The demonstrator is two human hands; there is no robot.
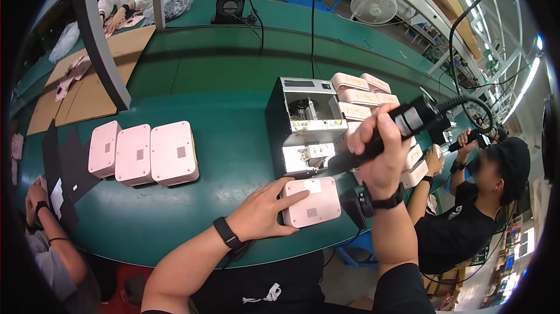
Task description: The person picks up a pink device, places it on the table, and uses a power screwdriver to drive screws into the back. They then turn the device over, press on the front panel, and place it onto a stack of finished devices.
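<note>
A pink plastic case [326,200] lies flat on the green table in front of me, with vent slots, a white label and corner holes facing up. My left hand [259,212] grips its left end, thumb along the near edge and index finger on top by the label. My right hand [385,159] is wrapped around a black electric screwdriver [415,120] above and right of the case. The tool slants down to the left, its front end at the opening of the screw feeder [318,126]; its tip is hard to make out.
Three pink cases [170,168] stand side by side at left. Several more [353,111] are stacked right of the feeder. Cables hang over the table [224,110]. A co-worker [466,215] sits at right; other people's hands show at the left edge and far left.
</note>
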